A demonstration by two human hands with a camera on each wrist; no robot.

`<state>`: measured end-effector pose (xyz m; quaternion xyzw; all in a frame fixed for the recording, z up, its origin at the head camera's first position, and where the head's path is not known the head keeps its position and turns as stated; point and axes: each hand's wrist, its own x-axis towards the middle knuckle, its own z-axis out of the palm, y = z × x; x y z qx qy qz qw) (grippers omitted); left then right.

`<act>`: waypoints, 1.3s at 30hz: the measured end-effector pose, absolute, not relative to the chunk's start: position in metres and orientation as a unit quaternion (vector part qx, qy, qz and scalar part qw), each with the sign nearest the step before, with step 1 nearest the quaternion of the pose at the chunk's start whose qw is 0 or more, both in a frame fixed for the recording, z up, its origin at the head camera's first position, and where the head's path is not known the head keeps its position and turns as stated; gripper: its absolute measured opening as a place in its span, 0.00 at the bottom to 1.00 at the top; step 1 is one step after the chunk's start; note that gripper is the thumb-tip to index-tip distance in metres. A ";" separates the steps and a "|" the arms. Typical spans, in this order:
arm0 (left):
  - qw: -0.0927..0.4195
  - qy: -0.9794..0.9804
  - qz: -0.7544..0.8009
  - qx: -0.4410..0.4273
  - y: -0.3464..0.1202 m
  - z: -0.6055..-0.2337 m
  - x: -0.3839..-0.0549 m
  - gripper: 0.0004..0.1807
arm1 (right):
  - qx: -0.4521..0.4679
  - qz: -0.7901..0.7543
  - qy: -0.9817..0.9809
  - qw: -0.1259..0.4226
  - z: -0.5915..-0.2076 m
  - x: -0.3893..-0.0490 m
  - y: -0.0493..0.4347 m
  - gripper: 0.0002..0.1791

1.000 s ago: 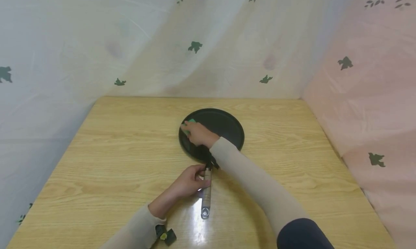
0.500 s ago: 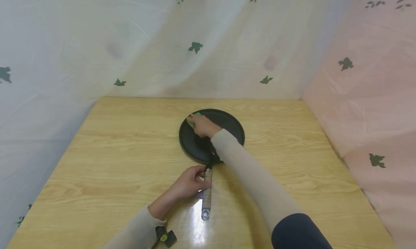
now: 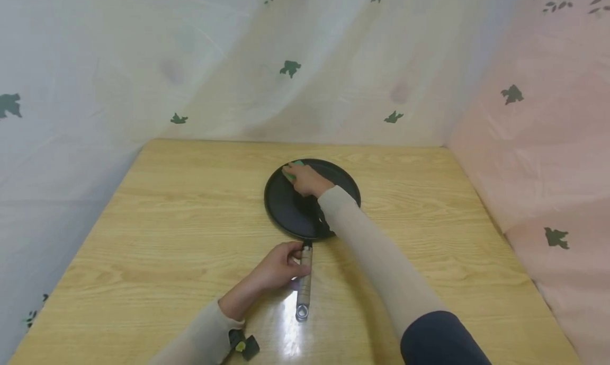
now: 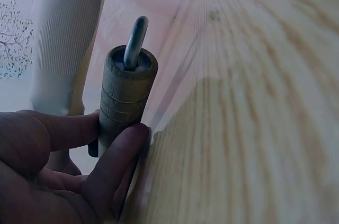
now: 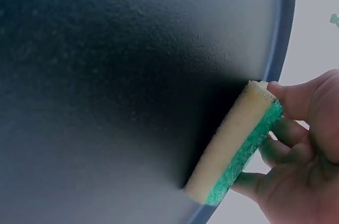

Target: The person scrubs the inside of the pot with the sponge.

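A flat black frying pan (image 3: pixel 290 211) lies on the wooden table, its handle (image 3: pixel 304 291) toward me. My left hand (image 3: pixel 280 267) grips that handle near the pan end, thumb on one side and fingers on the other; in the left wrist view the handle (image 4: pixel 127 89) shows a wood-like grip and a metal hanging ring. With my right hand (image 3: pixel 310 180) I hold a sponge (image 3: pixel 298 163) against the pan's far left part. The right wrist view shows the sponge (image 5: pixel 233 144), yellowish with a green scouring side, pinched between thumb and fingers beside the pan's rim (image 5: pixel 283 33).
The wooden table (image 3: pixel 167 211) extends on both sides of the pan. Behind it hangs a pale cloth (image 3: pixel 214 79) with green bird prints, and a pinkish cloth (image 3: pixel 538 158) stands along the right edge. A dark strap (image 3: pixel 243 345) sits at my left wrist.
My right hand has slid the sponge along the pan's left side, away from me and slightly right. The left hand keeps its grip on the handle, and the pan stays nearly in place.
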<state>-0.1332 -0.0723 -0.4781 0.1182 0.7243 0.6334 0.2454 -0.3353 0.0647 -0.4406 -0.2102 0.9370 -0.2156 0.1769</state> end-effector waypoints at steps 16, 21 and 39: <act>0.240 0.732 0.628 0.116 -0.071 -0.479 -0.133 0.28 | -0.184 -0.193 0.948 0.175 -0.437 -0.340 0.087 0.33; 0.229 0.746 0.614 0.118 -0.072 -0.478 -0.133 0.28 | -0.174 -0.193 0.949 0.176 -0.437 -0.338 0.097 0.33; 0.229 0.742 0.616 0.131 -0.071 -0.480 -0.133 0.27 | -0.180 -0.182 0.953 0.160 -0.438 -0.326 0.136 0.32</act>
